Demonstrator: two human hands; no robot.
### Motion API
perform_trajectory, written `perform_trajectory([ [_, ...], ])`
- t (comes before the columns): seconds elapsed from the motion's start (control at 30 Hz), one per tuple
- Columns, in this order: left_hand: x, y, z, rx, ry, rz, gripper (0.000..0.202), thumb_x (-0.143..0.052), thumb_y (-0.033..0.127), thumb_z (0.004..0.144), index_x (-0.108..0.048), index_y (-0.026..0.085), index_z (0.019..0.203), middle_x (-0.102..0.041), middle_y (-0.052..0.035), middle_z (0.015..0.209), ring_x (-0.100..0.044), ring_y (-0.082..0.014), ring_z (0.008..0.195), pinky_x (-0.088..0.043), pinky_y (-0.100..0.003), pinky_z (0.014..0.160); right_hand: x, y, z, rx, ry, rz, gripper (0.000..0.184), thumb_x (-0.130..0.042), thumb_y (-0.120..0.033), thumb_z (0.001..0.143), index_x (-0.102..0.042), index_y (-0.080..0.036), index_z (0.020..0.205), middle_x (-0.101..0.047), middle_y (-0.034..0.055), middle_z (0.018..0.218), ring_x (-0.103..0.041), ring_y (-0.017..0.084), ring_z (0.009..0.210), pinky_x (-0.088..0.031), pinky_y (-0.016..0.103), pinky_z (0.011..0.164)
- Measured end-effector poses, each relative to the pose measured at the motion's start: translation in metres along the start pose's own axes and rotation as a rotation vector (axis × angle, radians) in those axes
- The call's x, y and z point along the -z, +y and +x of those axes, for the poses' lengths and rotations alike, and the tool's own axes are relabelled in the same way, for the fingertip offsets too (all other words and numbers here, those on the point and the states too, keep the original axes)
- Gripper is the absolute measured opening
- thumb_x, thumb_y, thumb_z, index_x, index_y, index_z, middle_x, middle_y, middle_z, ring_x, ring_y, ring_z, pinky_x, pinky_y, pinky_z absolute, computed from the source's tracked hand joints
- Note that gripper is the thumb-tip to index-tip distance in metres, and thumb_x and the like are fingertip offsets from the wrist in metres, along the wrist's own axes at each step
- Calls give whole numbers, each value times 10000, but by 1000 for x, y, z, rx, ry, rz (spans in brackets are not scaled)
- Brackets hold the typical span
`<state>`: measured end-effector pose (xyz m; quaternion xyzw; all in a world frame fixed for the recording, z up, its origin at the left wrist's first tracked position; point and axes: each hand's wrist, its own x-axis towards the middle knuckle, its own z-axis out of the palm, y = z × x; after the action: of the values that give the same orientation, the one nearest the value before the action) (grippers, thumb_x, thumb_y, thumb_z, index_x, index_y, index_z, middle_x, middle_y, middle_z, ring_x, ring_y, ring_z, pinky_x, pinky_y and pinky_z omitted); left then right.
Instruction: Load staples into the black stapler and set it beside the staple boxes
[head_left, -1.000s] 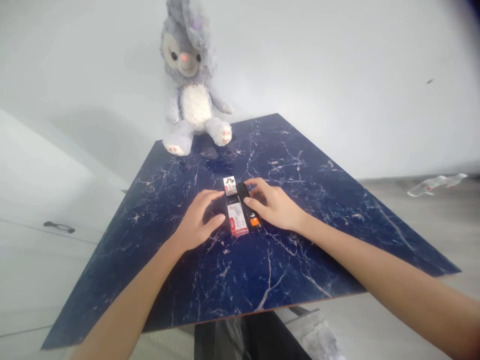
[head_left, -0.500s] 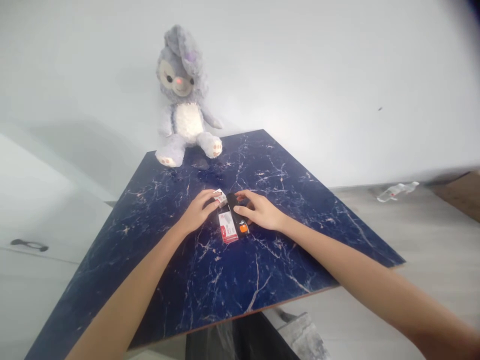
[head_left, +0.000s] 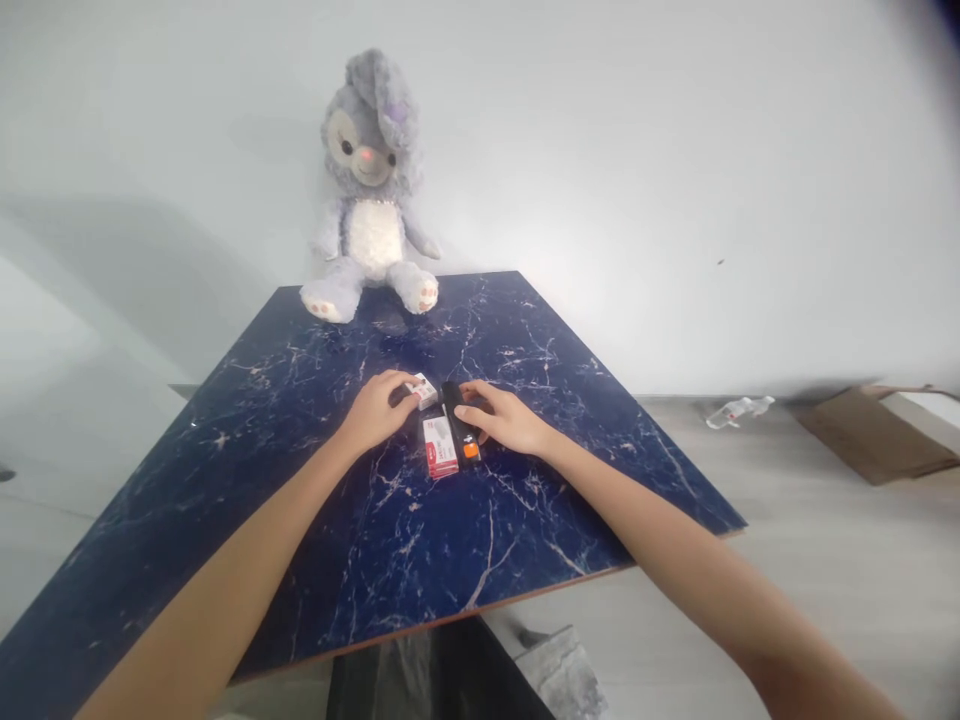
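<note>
My left hand has its thumb and fingers closed around the left side of a small white box. My right hand grips a long black stapler with an orange label at its near end. Its thumb lies on top and its fingers curl round the far right side, partly out of sight. Between the hands, close against the stapler's left side, lies a red and white box with small print. These things are grouped together near the middle of the dark blue marbled table.
A large grey plush rabbit sits at the table's back edge against the white wall. On the floor to the right lie a clear plastic bottle and an opened cardboard box. A grey marbled piece shows below the table's front edge.
The head view has turned a little to the right, so the table and hands appear further left and more of the cardboard box shows. Both hands keep their holds.
</note>
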<state>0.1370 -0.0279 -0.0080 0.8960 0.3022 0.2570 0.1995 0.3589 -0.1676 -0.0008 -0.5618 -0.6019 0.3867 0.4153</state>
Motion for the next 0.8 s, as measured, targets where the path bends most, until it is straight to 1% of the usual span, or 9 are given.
perform_trajectory([
  [0.1,7,-4,-9,-44,-100,-30,356,-531,382,948,-635,239,1256,-622,-67,1382,-513,-274,1314,-349,-471,1149,0,-3,0,-4,-17,-2,431,-620,-516,920,-590,-242,1250,-665,66,1205,-693,168,846,-651,300,621],
  [0.17,10,-5,-14,-32,-120,-34,383,-525,409,957,-608,243,1292,-599,-72,1415,-487,-279,1340,-343,-483,1152,0,-5,-1,-2,-30,0,405,-605,-518,929,-599,-238,1222,-671,63,1186,-693,163,821,-651,306,627],
  [0.3,5,-1,-13,27,-46,55,424,-591,517,923,-615,230,1235,-679,-97,1257,-578,-312,1198,-433,-477,1043,0,-5,-2,-2,-43,-9,379,-588,-518,943,-604,-240,1200,-690,45,1110,-693,154,757,-648,318,637],
  [0.4,-1,3,-8,79,22,180,380,-637,427,903,-620,218,1219,-702,-109,1185,-612,-335,1114,-453,-480,986,0,-4,-2,1,-26,-41,373,-587,-518,947,-607,-242,1197,-697,43,1093,-690,154,730,-641,320,626],
  [0.5,-4,1,-5,96,36,250,380,-599,314,911,-614,226,1280,-699,-100,1220,-603,-339,1139,-429,-497,1022,0,-5,-3,11,-30,-40,364,-572,-519,957,-608,-240,1188,-693,48,1122,-694,157,740,-634,313,619],
  [0.57,-4,-1,-7,82,22,272,425,-576,323,924,-593,243,1341,-671,-93,1297,-579,-336,1198,-415,-502,1052,0,-6,-3,6,-37,-31,360,-570,-516,959,-605,-239,1187,-691,48,1126,-694,156,741,-631,303,621],
  [0.67,-6,0,-11,9,10,341,478,-543,348,950,-543,257,1420,-539,-88,1494,-478,-334,1352,-383,-506,1102,-1,-7,-2,-11,-33,-31,352,-577,-513,953,-604,-236,1168,-692,48,1109,-686,148,715,-626,292,620],
  [0.73,-8,4,-12,-11,26,394,427,-502,352,977,-570,256,1388,-512,-80,1526,-461,-322,1378,-375,-500,1116,-1,-8,-2,-17,-29,-31,350,-580,-513,949,-603,-235,1160,-690,48,1108,-681,149,704,-624,297,618],
  [0.8,-7,7,-12,40,75,447,370,-494,410,985,-634,237,1280,-581,-97,1453,-516,-339,1313,-399,-513,1089,-1,-8,-2,-21,-27,-37,350,-580,-514,946,-600,-236,1157,-686,51,1116,-682,153,702,-622,304,616],
])
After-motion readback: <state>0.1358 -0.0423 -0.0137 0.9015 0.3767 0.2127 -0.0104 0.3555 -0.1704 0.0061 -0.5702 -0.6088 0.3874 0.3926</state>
